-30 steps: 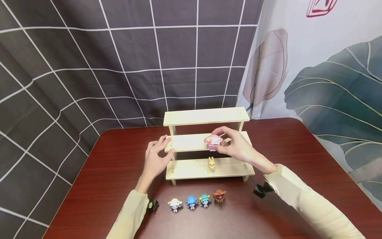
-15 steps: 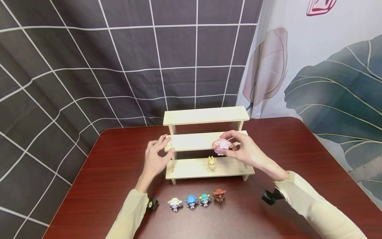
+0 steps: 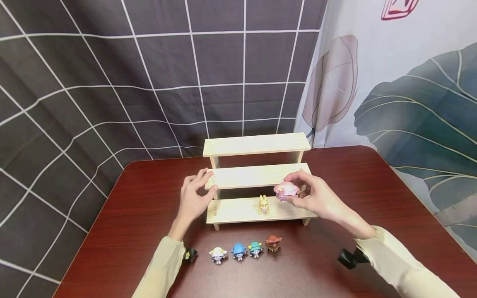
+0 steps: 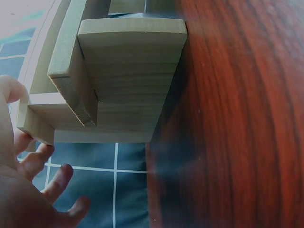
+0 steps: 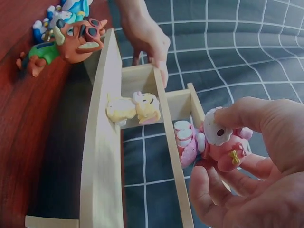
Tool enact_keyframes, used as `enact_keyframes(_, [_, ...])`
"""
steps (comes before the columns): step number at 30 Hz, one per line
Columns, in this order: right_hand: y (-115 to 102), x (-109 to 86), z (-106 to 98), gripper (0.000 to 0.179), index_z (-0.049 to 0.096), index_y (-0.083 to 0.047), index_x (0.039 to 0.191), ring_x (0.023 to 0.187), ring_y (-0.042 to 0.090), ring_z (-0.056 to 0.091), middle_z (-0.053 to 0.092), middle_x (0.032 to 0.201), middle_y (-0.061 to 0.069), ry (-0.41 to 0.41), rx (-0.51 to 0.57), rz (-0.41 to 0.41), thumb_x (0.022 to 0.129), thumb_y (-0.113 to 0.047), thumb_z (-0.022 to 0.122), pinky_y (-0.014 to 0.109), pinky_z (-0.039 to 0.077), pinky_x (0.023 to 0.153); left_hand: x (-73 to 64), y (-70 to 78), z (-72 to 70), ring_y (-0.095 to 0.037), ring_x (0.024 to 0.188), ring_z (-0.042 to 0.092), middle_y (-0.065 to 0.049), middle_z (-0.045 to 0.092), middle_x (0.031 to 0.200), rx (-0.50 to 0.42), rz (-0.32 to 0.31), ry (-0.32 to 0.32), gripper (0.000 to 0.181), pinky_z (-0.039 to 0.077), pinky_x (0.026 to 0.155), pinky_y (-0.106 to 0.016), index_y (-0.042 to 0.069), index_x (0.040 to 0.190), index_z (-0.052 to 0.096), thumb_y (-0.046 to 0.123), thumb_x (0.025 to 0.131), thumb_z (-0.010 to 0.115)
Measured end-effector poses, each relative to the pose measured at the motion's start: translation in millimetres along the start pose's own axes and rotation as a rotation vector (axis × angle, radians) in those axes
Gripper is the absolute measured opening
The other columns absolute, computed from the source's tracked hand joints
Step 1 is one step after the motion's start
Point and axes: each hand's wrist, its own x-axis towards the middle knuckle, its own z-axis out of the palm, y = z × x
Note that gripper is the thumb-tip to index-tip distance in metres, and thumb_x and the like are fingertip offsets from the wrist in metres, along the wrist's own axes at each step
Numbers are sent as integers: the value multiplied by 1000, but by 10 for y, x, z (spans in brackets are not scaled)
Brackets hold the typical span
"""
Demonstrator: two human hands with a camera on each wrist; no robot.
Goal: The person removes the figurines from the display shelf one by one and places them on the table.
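Note:
My right hand (image 3: 316, 196) pinches a pink figurine (image 3: 286, 191) between thumb and fingers, in front of the right part of the three-tier wooden shelf (image 3: 257, 176). In the right wrist view the pink figurine (image 5: 223, 142) shows a white face, a small yellow bow and white feet. A yellow rabbit-eared figurine (image 3: 263, 205) stands on the lowest tier, left of that hand. At the middle tier's left end, my left hand (image 3: 195, 196) grips the board's edge with thumb and fingers; the left wrist view shows its thumb and fingers on either side of the board end (image 4: 35, 126).
On the table (image 3: 149, 215) before the shelf stand a white-hatted figurine (image 3: 218, 255), a blue-hatted figurine (image 3: 239, 251), a green-hatted figurine (image 3: 255, 249) and a reddish-brown figurine (image 3: 273, 243) in a row. A dark checked curtain (image 3: 220, 62) hangs behind.
My right hand has moved right and down, toward me, carrying the pink figurine from the middle tier's front to near the lowest tier. The left hand has stayed put.

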Motion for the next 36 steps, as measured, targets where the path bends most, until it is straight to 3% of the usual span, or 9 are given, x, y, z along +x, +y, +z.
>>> enact_keyframes(14, [-13, -216, -70, 46, 65, -3, 113, 73, 14, 60, 64, 96, 2, -24, -14, 26, 72, 5, 84, 26, 51, 64, -8, 1, -5, -33, 108, 50, -10, 61, 136, 2, -4, -2, 40, 39, 88, -51, 10, 125, 72, 18, 85, 75])
enact_keyframes(24, [4, -335, -53, 43, 63, -3, 111, 72, 14, 64, 64, 93, 3, -35, 58, 18, 74, 10, 80, 28, 54, 61, -13, -9, -4, -33, 108, 49, -9, 61, 137, -1, -10, -4, 40, 39, 88, -52, 11, 125, 72, 18, 86, 74])
enact_keyframes(36, [29, -458, -12, 47, 63, -5, 109, 76, 12, 63, 64, 94, 0, -22, 23, -16, 70, 10, 83, 28, 55, 63, -5, 9, -4, -33, 108, 49, -9, 61, 137, -8, -13, -8, 40, 39, 88, -52, 10, 125, 72, 18, 86, 74])
